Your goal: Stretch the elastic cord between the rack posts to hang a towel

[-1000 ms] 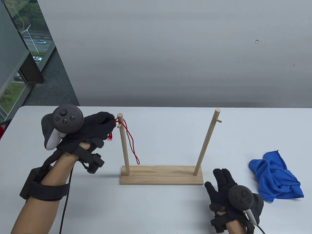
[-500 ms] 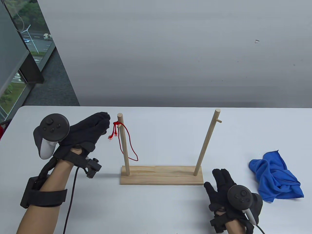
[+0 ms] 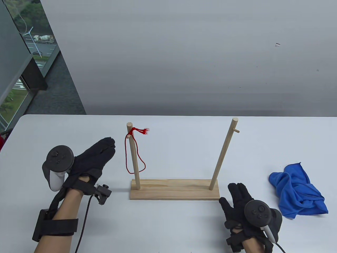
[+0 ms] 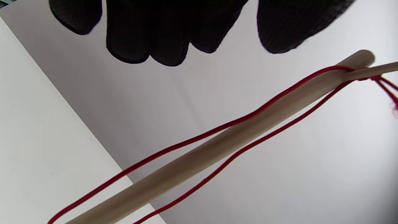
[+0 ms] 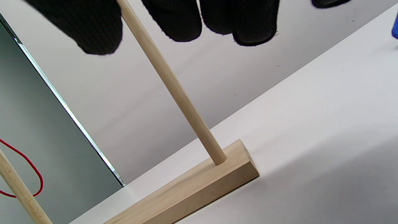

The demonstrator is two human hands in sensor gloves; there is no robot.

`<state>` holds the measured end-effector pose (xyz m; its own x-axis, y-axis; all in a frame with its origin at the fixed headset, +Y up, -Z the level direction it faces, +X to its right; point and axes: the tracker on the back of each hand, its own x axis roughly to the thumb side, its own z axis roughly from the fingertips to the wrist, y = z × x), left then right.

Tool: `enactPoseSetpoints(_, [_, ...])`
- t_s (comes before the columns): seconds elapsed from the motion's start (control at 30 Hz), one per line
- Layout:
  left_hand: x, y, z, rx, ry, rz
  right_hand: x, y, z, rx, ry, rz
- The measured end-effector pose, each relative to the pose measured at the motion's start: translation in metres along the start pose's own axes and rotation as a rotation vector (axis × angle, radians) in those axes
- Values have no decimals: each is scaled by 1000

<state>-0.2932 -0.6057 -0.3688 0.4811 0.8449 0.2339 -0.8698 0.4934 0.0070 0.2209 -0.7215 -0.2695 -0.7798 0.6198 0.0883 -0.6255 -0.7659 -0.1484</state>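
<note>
A wooden rack base [image 3: 174, 189] holds a left post [image 3: 133, 155] and a right post [image 3: 223, 155]. A red elastic cord [image 3: 128, 155] hangs as a slack loop from the left post's peg, with its knotted tail [image 3: 143, 131] sticking out to the right. In the left wrist view the cord [image 4: 217, 127] runs along both sides of the post [image 4: 236, 140]. My left hand [image 3: 98, 155] is open and empty, left of the post and apart from it. My right hand [image 3: 238, 197] is open and flat on the table near the base's right end. The crumpled blue towel [image 3: 297, 191] lies at the right.
The white table [image 3: 171, 226] ends at a far edge in front of a grey wall. A window is at the far left. The right post [image 5: 174, 90] has a small bare peg [image 3: 237, 130] near its top.
My left hand has let go of the cord and drawn back down and to the left. The cord now hangs from the left peg, its tail flipped to the right. The right hand has barely moved.
</note>
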Motion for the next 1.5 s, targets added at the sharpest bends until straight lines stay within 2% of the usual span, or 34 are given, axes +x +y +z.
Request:
enactPoseSetpoints(0.17, [-19, -26, 2, -88, 27, -4, 0, 1, 0, 4, 1, 0])
enactPoseSetpoints(0.47, [-50, -71, 7, -175, 69, -75, 0, 1, 1, 1, 3, -2])
enactPoseSetpoints(0.63, [-64, -91, 11, -162, 104, -174, 0, 1, 0, 2, 2, -3])
enactPoseSetpoints(0.8, [-78, -108, 14, -162, 124, -194, 0, 1, 0, 5, 1, -2])
enactPoseSetpoints(1.07, [-93, -126, 20, -92, 124, -294, 0, 1, -1, 8, 2, -1])
enactPoseSetpoints(1.5, [-101, -138, 23, -107, 135, -390, 8, 6, -2, 8, -29, -49])
